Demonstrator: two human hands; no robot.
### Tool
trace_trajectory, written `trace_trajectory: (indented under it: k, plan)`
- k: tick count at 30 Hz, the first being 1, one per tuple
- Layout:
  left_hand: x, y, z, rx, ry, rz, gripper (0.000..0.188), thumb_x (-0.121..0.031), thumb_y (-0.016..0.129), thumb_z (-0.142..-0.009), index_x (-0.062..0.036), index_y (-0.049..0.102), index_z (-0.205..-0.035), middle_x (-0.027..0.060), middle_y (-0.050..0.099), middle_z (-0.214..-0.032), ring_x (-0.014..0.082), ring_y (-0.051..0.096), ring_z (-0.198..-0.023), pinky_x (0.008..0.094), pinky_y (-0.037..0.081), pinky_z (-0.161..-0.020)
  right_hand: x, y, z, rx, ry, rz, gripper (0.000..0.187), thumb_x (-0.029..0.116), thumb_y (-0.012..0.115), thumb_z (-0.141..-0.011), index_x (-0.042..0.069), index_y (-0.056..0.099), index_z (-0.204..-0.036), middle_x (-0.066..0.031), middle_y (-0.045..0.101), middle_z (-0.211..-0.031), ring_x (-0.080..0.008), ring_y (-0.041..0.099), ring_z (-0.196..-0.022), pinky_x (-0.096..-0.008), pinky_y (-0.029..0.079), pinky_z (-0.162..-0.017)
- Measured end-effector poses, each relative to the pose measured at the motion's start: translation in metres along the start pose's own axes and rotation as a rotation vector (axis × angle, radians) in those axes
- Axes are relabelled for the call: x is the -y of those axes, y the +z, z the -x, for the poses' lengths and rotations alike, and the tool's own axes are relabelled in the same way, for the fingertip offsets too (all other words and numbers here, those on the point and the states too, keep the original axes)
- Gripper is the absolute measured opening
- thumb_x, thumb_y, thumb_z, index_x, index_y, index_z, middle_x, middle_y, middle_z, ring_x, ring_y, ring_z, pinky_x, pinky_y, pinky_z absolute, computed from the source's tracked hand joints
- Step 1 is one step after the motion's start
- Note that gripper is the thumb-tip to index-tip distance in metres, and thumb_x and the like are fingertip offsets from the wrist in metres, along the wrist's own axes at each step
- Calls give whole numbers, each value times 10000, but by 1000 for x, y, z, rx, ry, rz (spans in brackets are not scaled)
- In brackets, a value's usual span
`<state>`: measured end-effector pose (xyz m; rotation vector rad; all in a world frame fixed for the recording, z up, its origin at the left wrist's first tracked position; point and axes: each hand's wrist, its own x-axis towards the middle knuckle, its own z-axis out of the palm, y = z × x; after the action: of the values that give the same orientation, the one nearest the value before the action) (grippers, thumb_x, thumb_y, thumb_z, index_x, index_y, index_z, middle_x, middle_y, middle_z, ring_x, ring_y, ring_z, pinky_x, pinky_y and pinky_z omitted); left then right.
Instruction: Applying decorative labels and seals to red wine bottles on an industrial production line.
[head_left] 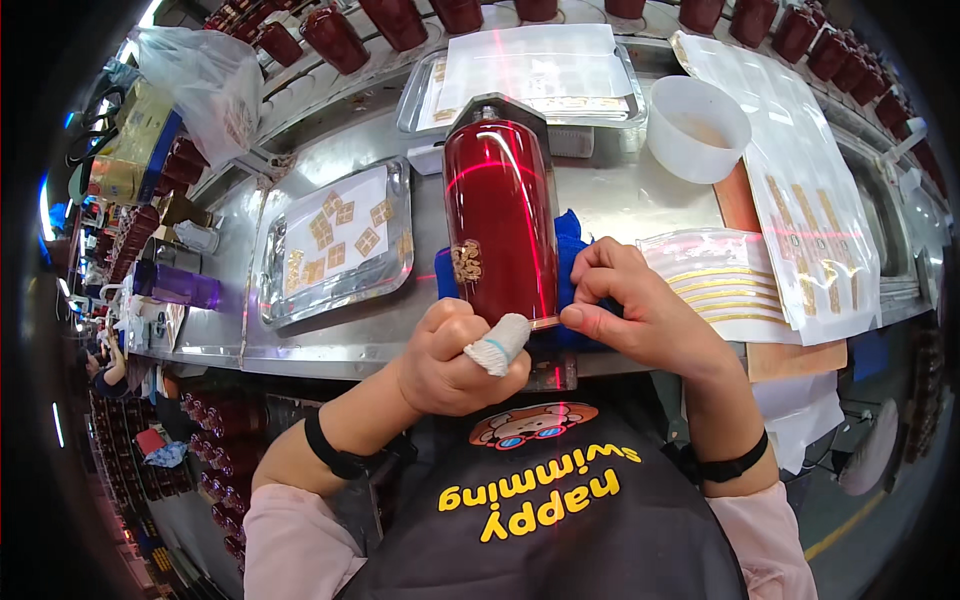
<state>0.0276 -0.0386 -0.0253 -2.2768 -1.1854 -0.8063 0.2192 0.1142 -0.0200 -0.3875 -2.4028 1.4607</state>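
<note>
Both hands at base of red bottle, gold pieces all around

Left hand (452, 355): fingers curled in tight, up against the near left corner of the bottle base; white sleeve (498, 346) over one finger, its end at the base edge. Can't tell if it grips anything. Right hand (632, 300): thumb tip at the near right corner of the base, forefinger bent just above it, other fingers folded. Pinching or only touching — can't tell.

Red bottle (503, 200): glossy, on its side in front of the person, base toward the person, neck away. Gold emblem (467, 262) on its left side near the base. Thin gold edge (544, 322) along the base, beside the right thumb. Blue cloth (568, 240) shows on both sides of the bottle; grey angular support (534, 118) around the neck end.

Left on the metal table (226, 262): metal tray (345, 298) with a white sheet and loose square gold stickers (343, 214). Right: sheet with curved gold strips (715, 275), then a long white sheet (780, 130) bearing straight ones. White tub (682, 152) behind these — some liquid inside. Second tray (637, 97) beyond the bottle, white sheets (530, 65) on top. Far edge: row of more red bottles (335, 40); clear plastic bag (195, 80) at far left.
</note>
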Motion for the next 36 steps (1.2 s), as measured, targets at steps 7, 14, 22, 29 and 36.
trace_trajectory:
  k: [7,14,22,29,36]
  plan:
    - [3,6,-8,57,58,91,311,-101,711,-472,-203,637,-756,-12,583,-1025,189,460,-829,331,393,-642,-1,1,-3,-2,11,-18,205,220,705,-830,38,616,-793,-116,513,-1001,-290,445,-995,-372,380,-903]
    - [-2,-2,-4,12,-25,-31,254,-114,719,-540,-185,614,-759,-12,600,-1028,155,480,-776,312,406,-648,-1,0,-1,15,33,-7,236,244,701,-847,47,578,-806,-70,476,-1006,-233,431,-1008,-334,343,-913]
    - [2,6,-4,-9,19,36,255,-150,691,-465,-167,641,-714,-6,563,-1057,199,449,-801,343,384,-637,0,2,-3,-29,-6,-24,218,215,708,-827,31,597,-789,-121,508,-979,-297,445,-982,-378,374,-900]
    - [0,0,-3,9,-19,28,321,-109,716,-467,-183,657,-774,-20,552,-1034,203,455,-794,341,388,-637,-2,4,-3,-12,-8,6,207,211,701,-830,37,596,-789,-119,500,-997,-301,444,-985,-381,369,-905]
    - [2,5,-7,-1,29,15,288,-132,705,-480,-165,657,-763,-27,564,-992,203,452,-810,346,392,-642,-8,4,-1,-37,3,-53,200,209,701,-826,46,590,-792,-114,502,-993,-301,446,-985,-385,366,-899]
